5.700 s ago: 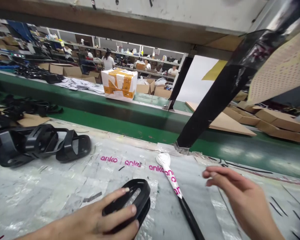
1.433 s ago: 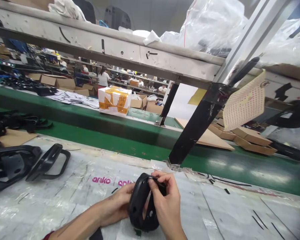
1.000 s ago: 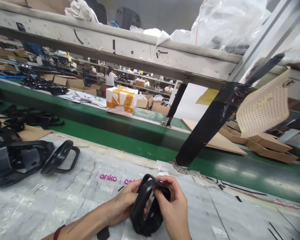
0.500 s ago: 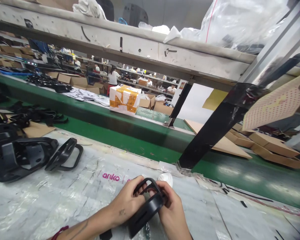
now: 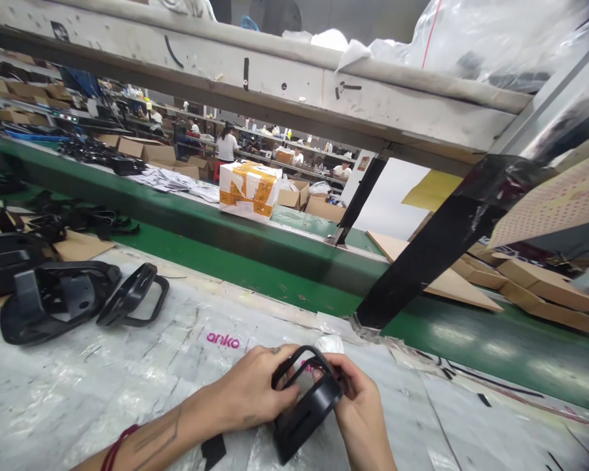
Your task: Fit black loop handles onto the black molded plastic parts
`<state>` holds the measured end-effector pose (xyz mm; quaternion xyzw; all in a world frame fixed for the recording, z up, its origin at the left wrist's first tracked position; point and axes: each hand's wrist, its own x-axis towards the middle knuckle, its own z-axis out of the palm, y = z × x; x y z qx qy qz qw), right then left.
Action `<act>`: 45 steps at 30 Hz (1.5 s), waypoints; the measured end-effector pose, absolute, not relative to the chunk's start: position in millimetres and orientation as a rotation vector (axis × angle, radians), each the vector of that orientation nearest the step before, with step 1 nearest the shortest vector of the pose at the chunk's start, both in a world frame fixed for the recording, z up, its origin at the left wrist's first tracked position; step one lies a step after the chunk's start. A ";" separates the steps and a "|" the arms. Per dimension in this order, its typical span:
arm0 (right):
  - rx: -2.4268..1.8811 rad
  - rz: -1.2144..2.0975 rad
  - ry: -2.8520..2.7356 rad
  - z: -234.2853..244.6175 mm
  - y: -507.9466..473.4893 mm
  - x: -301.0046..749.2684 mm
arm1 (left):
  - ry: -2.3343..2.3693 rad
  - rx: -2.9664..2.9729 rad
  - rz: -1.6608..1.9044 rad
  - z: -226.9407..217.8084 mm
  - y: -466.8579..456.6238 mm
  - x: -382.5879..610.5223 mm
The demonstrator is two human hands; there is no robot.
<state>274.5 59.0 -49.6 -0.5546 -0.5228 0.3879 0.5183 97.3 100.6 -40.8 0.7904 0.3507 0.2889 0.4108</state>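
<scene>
Both my hands hold a black plastic sandal (image 5: pixel 307 402) just above the plastic-covered table (image 5: pixel 127 386) at the bottom centre. My left hand (image 5: pixel 255 396) grips its left side with fingers curled round the strap. On the sandal's right side my right hand (image 5: pixel 360 409) pinches the strap's upper end. A white crumpled piece (image 5: pixel 330 343) lies just behind the sandal. Clear bag plastic lies under the sandal.
More black sandals (image 5: pixel 59 297) lie at the table's left, with a loose strap piece (image 5: pixel 135 297). A green conveyor belt (image 5: pixel 255 268) runs behind, carrying a taped white box (image 5: pixel 249 190) and flat cardboard (image 5: pixel 535 288). A slanted black post (image 5: pixel 422 255) stands right of centre. People work far off.
My hands picked up the sandal from the table and turned it; over the last second it tipped from upright to lying slanted, and the view shifted slightly left.
</scene>
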 end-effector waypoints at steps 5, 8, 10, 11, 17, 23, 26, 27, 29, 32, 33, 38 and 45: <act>-1.345 0.905 -1.302 -51.8 58.8 276.7 | 0.951 2.144 0.705 -49.4 100.2 94.9; -1.352 0.894 -1.328 -56.0 61.3 278.8 | 0.909 2.144 0.703 -54.1 100.1 94.6; -1.340 0.881 -1.348 -60.2 63.8 279.4 | 0.880 2.148 0.714 -54.5 100.4 94.1; -1.331 0.881 -1.356 -62.5 64.9 279.4 | 0.872 2.153 0.716 -54.1 100.6 93.8; -1.295 0.958 -1.274 -65.4 66.4 276.8 | 0.915 2.097 0.709 -51.1 100.7 93.8; -1.236 1.104 -1.282 -52.2 61.5 268.4 | 0.966 1.670 0.829 -50.4 102.2 102.2; -1.231 1.168 -1.203 -48.0 58.4 263.6 | 0.809 1.355 0.742 -47.3 107.8 102.7; -1.234 1.193 -1.158 -47.0 57.4 262.7 | 0.738 1.294 0.725 -46.0 109.7 101.9; -1.231 1.254 -1.067 -45.8 56.0 262.2 | 0.609 1.183 0.711 -43.7 112.4 100.1; -1.164 1.337 -0.937 -45.3 54.8 263.0 | 0.488 1.033 0.688 -41.3 112.0 98.7; -1.130 1.361 -0.903 -45.8 54.8 263.2 | 0.479 0.991 0.683 -40.9 111.0 98.7; -1.073 1.476 -0.795 -49.0 54.9 264.0 | 0.505 0.896 0.659 -41.8 106.3 99.7; -1.133 1.494 -0.717 -44.8 52.1 265.6 | 0.471 0.678 0.659 -41.3 104.7 100.0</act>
